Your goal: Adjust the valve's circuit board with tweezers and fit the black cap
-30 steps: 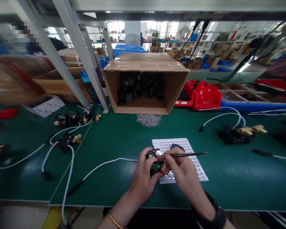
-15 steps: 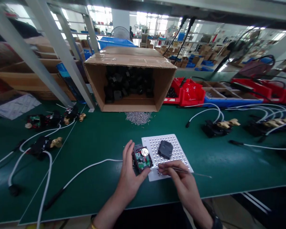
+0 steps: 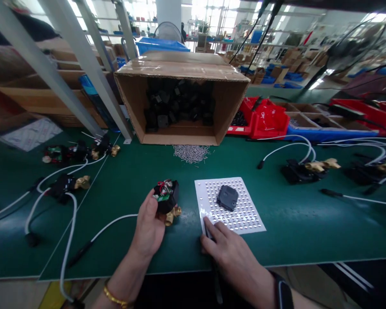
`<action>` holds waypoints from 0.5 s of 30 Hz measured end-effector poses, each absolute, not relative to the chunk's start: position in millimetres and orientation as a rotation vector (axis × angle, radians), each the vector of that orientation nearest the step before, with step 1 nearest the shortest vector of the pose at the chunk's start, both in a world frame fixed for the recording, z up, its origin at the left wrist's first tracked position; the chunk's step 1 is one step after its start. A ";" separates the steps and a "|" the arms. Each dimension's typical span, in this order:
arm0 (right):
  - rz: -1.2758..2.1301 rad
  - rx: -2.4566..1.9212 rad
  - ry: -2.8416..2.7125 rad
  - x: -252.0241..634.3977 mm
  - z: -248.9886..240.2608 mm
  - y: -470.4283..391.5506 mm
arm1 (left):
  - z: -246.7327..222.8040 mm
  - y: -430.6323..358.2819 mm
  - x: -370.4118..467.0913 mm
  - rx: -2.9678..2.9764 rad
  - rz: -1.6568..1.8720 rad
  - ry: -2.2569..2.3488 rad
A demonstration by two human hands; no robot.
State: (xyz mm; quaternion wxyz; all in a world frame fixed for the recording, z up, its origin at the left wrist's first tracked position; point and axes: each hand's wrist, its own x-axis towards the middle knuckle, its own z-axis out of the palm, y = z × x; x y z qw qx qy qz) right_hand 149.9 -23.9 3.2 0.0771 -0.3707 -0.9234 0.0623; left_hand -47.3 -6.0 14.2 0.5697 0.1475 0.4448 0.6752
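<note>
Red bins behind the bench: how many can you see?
2, maybe more hidden. One red bin sits right of the cardboard box; another lies at the far right, partly behind cables.

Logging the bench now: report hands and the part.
Left hand shut on valve unit, lifted off the green mat. Right hand on the perforated tray edge, thin tool under it. Black cover on tray.

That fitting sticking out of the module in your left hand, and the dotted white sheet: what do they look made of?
The fitting on the module held by the left hand looks like brass: yellow-gold, with a metallic shine. The white sheet looks like thin plastic or coated card, flat and matte, with rows of small shiny dots; which one is unclear.
</note>
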 end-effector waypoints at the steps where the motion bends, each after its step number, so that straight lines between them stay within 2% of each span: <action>1: 0.314 -1.122 -2.756 152.1 7.7 -22.9 | 15.8 -8.0 -49.9 0.312 1.523 1.030; 4: 0.833 -1.129 -2.416 164.5 11.3 -18.4 | 17.7 -14.3 -52.7 0.404 1.350 0.969; 7: 1.217 -1.188 -1.614 175.3 -2.3 -12.2 | 19.9 -16.4 -51.0 0.749 1.182 0.896; 10: 1.280 -1.178 -1.048 176.1 -18.6 -1.7 | 22.4 -13.9 -46.8 1.092 0.870 0.829; 15: 1.125 -1.279 -1.021 176.4 -20.9 11.0 | 24.6 -13.4 -36.0 1.387 0.404 0.866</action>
